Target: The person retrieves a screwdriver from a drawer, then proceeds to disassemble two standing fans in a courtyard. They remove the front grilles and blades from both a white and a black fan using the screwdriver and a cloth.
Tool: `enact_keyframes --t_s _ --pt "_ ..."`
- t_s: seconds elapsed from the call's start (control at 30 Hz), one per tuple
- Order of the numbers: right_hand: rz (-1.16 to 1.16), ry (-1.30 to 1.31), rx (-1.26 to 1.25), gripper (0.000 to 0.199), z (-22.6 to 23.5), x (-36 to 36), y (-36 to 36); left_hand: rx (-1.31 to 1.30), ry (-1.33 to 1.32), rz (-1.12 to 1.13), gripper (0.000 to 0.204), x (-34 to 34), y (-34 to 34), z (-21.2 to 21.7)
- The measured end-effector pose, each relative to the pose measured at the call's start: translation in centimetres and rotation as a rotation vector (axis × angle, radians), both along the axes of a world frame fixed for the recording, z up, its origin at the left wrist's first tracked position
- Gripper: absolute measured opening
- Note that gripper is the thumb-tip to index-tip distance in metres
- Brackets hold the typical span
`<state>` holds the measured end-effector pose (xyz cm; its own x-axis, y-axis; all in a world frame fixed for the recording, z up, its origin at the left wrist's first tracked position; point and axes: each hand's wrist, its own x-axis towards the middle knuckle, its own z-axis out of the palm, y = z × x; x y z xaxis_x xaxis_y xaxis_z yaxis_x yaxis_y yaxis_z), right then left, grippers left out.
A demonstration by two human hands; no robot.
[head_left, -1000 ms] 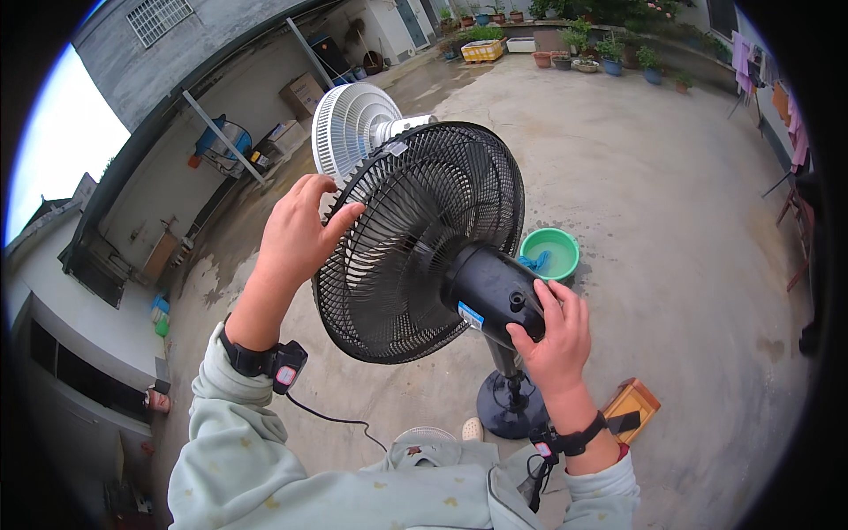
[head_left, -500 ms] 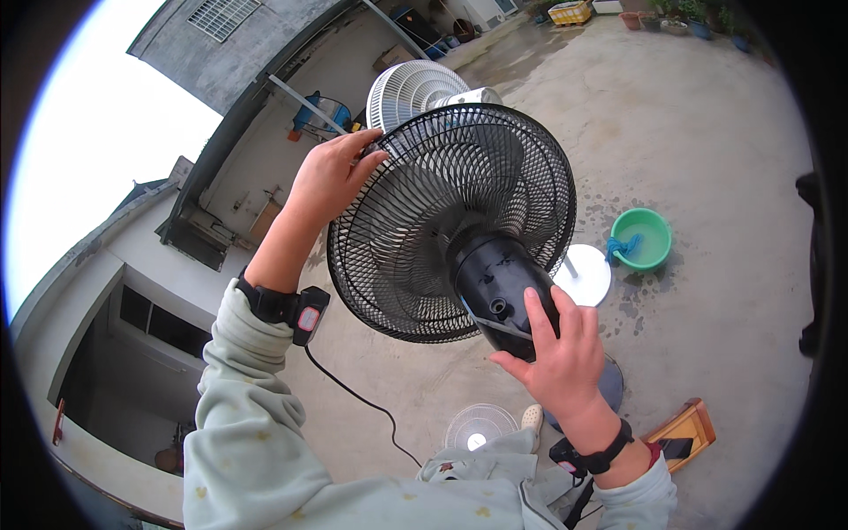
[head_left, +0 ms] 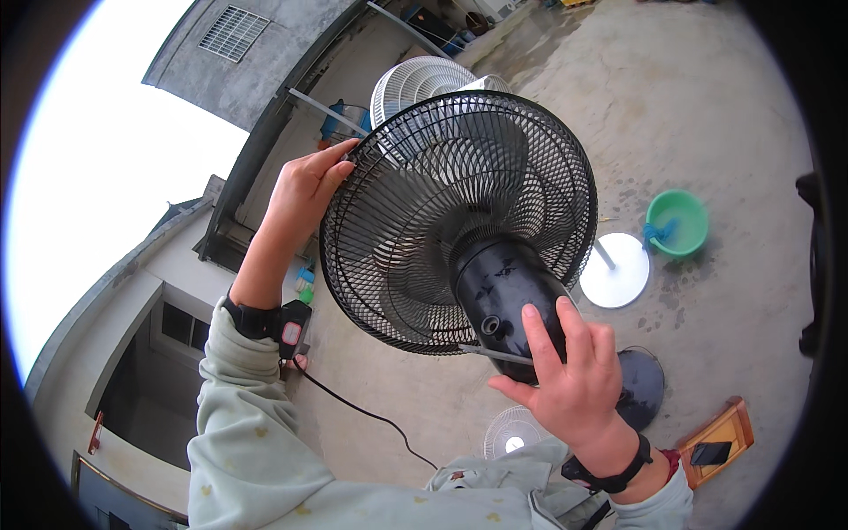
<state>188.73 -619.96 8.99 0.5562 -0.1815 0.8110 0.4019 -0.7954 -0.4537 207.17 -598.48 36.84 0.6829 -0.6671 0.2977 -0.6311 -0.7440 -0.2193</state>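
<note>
A black electric fan [head_left: 424, 212] fills the middle of the view, its cage, blades and motor housing [head_left: 499, 287] seen from behind. My left hand [head_left: 305, 190] pinches the cage's rim at its upper left, thumb and fingers closed on the wires. On the back of the housing lies my right hand [head_left: 572, 380], thumb under the lower end and fingers spread over the right side, gripping it. A light grey strip crosses the housing by my right thumb. Below the housing, partly behind my right hand, shows a dark round base [head_left: 640, 389].
A white fan [head_left: 415, 84] stands behind the black one, above a white round base [head_left: 616, 274]. To the right is a green basin [head_left: 678, 223] with a blue cloth. A loose fan grille [head_left: 512, 433] and a wooden stool [head_left: 720, 442] bearing a phone are near me.
The view has turned, so the basin, the white base and the stool appear farther right. The black fan looks slightly larger, and my left hand sits a little lower, still on the rim.
</note>
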Motion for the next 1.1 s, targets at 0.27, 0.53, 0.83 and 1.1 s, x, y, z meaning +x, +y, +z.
enact_keyframes --t_s 0.27,0.53,0.83,1.1 --pt "0.021 -0.021 0.049 0.059 -0.4 0.0 -0.3 0.043 -0.002 0.033 0.040 -0.6 -0.2 0.2" --pt "0.038 -0.008 0.069 0.065 -0.3 -0.2 -0.2 0.005 0.031 0.011 0.037 -0.5 -0.2 0.0" --pt "0.052 -0.002 0.089 0.070 -0.3 -0.3 -0.2 -0.002 -0.049 0.088 0.035 -0.9 -0.6 -0.4" --pt "0.055 -0.003 0.109 0.068 -0.6 0.0 -0.1 -0.051 -0.010 -0.007 0.041 0.2 0.7 -0.6"
